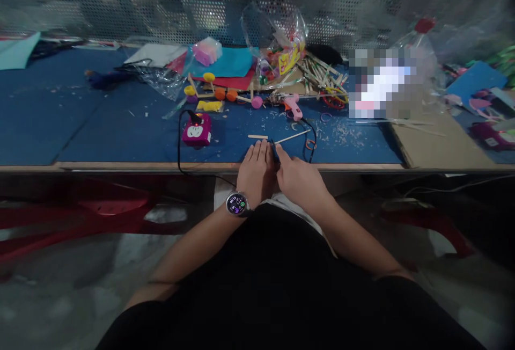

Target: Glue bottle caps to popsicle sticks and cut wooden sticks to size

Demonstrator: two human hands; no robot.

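Note:
My left hand [256, 166] lies flat at the table's front edge, fingers stretched forward and side by side. Just past its fingertips is a short wooden craft stick [258, 137]. Beside it, my right hand [300, 175] has its index finger extended and the other fingers curled under. A small dark object [274, 148] shows between the two hands, by the right index fingertip; its kind cannot be made out. A longer thin stick [293, 136] slants away from that fingertip. What lies under the right palm is hidden.
A pink glue gun [294, 107] lies ahead, its black cord curving toward my right hand. A purple power box [197, 130] with a plugged-in cord stands left. Behind are craft pieces, plastic bags and a pile of sticks [319, 73]. Cardboard [438, 143] lies right.

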